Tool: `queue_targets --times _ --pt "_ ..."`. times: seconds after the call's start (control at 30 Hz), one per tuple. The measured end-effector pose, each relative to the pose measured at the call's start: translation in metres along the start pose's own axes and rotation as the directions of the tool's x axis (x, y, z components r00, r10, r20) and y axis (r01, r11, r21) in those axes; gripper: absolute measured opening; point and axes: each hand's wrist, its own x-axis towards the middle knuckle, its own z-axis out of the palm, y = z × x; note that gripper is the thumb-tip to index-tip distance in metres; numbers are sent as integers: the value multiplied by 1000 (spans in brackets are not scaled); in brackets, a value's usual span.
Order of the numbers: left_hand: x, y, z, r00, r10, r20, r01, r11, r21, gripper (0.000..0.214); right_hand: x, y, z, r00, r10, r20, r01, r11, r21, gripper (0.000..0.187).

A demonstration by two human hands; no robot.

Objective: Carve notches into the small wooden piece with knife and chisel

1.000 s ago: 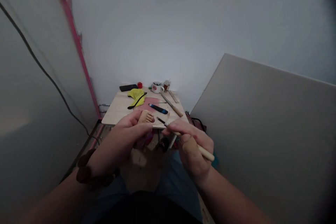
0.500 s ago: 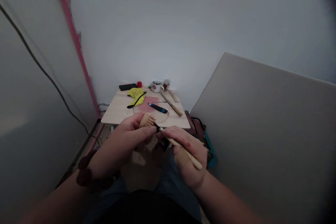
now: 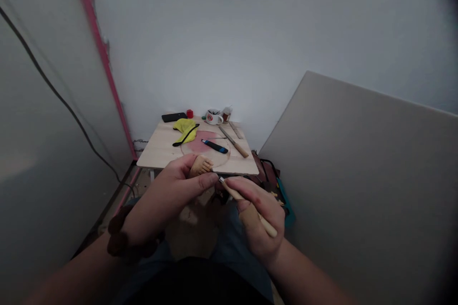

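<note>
My left hand is closed around a small light-brown wood carving with several grooves cut into its right side. In my right hand lies a wood carving knife with a pale round handle and a metal collar. Its dark tip points up and left toward the carving, close to my left thumb; the thumb partly hides the blade, and I cannot tell whether it touches the wood. A tan wrap or bandage covers my right thumb.
Beyond my hands stands a small wooden table. It bears a blue-black utility knife, a yellow cloth, a wooden-handled file, a white mug, a jar and a black phone. A grey panel rises at right.
The knife and my right hand have shifted slightly down and right, drawing the blade back from the carving. My left thumb has moved a little to the right.
</note>
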Motion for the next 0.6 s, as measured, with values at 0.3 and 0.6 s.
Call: queue_targets --times 0.3,0.6 --pt "0 -1 1 999 40 -18 -40 998 49 36 -2 -1 3 998 52 -25 -52 999 13 48" --pt "-2 2 7 999 48 11 -48 999 11 34 -3 1 0 999 22 24 -22 1000 19 50"
